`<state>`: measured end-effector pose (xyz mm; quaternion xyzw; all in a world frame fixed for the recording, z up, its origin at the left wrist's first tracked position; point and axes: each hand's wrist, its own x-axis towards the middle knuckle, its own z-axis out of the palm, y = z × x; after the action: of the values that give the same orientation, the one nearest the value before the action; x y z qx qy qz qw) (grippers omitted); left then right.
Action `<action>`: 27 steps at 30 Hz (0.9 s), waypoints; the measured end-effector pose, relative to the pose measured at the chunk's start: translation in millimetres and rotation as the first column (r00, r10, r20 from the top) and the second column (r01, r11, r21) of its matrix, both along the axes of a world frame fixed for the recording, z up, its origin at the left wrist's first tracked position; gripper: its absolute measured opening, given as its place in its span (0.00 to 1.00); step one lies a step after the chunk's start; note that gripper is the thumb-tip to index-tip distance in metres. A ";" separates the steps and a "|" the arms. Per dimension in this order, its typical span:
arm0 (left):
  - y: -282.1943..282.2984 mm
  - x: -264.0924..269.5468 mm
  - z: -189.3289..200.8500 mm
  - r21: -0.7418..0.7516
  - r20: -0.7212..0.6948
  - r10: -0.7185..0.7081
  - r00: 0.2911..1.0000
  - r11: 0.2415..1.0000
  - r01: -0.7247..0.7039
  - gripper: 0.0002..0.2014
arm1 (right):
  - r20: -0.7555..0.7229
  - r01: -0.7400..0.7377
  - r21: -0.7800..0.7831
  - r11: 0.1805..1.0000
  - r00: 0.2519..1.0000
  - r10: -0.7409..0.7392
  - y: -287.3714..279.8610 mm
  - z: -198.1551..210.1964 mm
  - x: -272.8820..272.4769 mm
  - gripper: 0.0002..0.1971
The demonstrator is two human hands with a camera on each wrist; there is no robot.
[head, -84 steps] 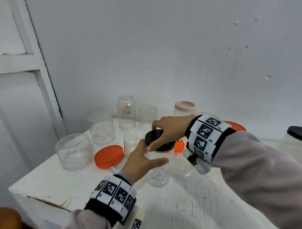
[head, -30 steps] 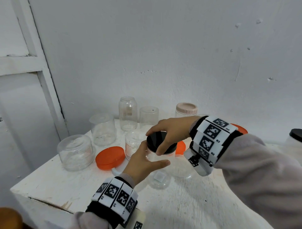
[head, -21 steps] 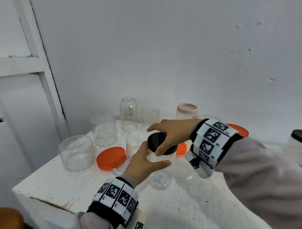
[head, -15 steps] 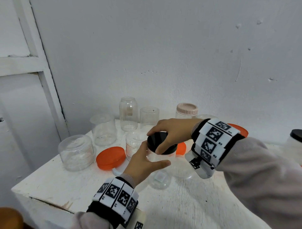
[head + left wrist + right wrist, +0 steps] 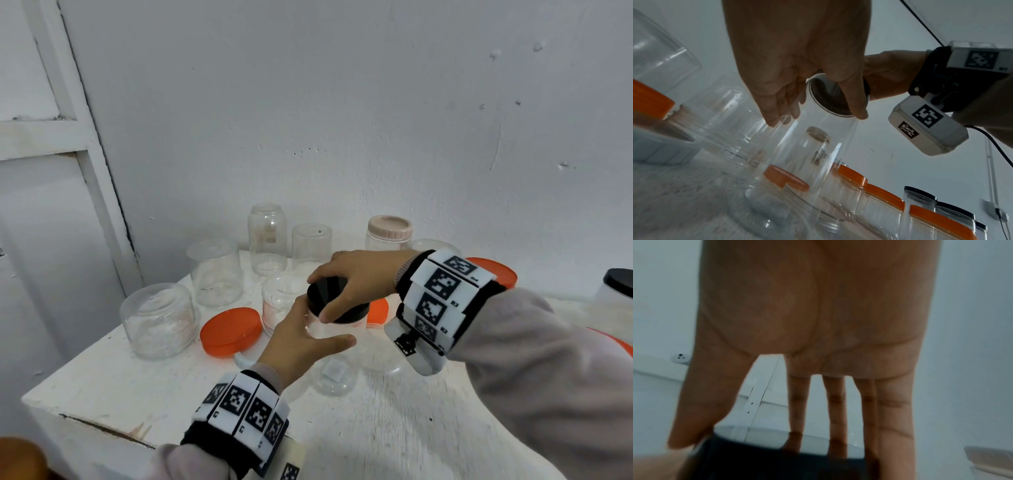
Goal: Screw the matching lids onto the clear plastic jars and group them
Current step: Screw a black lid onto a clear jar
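My left hand (image 5: 294, 346) wraps the smooth clear jar (image 5: 334, 334) held above the rough white bench (image 5: 394, 428) while my right hand (image 5: 356, 281) pinches its glossy black round lid (image 5: 329, 296), apparently seated, with open clear jars (image 5: 215, 270) and a flat orange lid (image 5: 230, 330) crowding behind.

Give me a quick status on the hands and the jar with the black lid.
Left hand grips clear jar. Right hand grips black lid on jar mouth. Loose orange lid and open jars close beside, not blocking.
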<state>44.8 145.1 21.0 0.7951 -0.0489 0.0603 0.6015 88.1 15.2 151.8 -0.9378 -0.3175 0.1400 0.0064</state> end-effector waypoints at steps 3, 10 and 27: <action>0.4 0.0 0.0 -0.015 -0.007 -0.004 1.000 1.000 0.004 0.36 | 0.098 0.064 -0.055 0.996 0.993 -0.058 5.7 -5.8 -0.6 0.37; -0.2 -1.1 0.9 -0.016 -0.009 0.008 1.000 1.000 -0.008 0.39 | -0.100 -0.030 0.008 1.000 0.995 0.031 -0.7 5.4 0.5 0.38; 0.5 -0.3 0.7 -0.001 0.009 -0.004 1.000 1.000 0.004 0.37 | -0.049 -0.013 0.017 1.000 0.999 0.013 -0.1 1.0 1.2 0.35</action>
<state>44.5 145.6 21.7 0.7943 -0.0530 0.0625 0.6020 89.3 15.1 152.8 -0.9319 -0.3245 0.1606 0.0209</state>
